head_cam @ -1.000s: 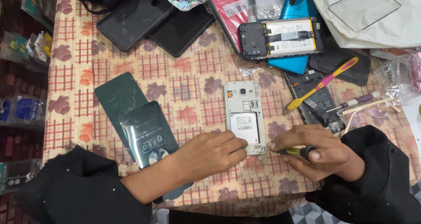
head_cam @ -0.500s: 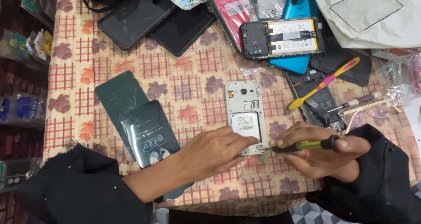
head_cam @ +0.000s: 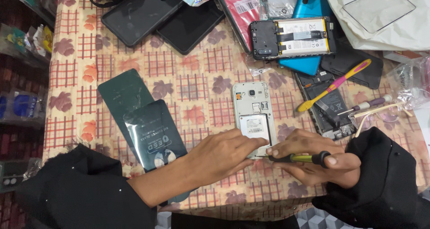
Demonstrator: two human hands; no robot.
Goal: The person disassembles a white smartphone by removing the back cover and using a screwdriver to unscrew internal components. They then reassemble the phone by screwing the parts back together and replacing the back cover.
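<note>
Checked cloth in cream, red and faded flower prints covers the worktop [head_cam: 134, 63]. Toward its left side lie two dark green anti-static pouches [head_cam: 150, 130], the nearer one overlapping the other and partly hidden under the left forearm. Above them, near the far edge, two black phone panels [head_cam: 148, 14] lie side by side.

At the middle, a white phone with its back cover off [head_cam: 252, 114] lies face down, camera end away from the person. The left hand [head_cam: 221, 155] rests across its near end, fingers [head_cam: 255, 143] extended and pressed down on the lower edge to pin it flat. The right hand [head_cam: 313, 159] meets it from the other side, fingers closed around a small screwdriver with a yellow shaft and black cap [head_cam: 300, 157], held nearly level with its tip at the phone's bottom right corner.

Further right, an opened black phone showing its battery [head_cam: 291, 37] sits on a blue case, and a pink and yellow toothbrush [head_cam: 336, 83] lies slantwise over dark phone parts. A second small screwdriver [head_cam: 365, 105] lies just beyond.
</note>
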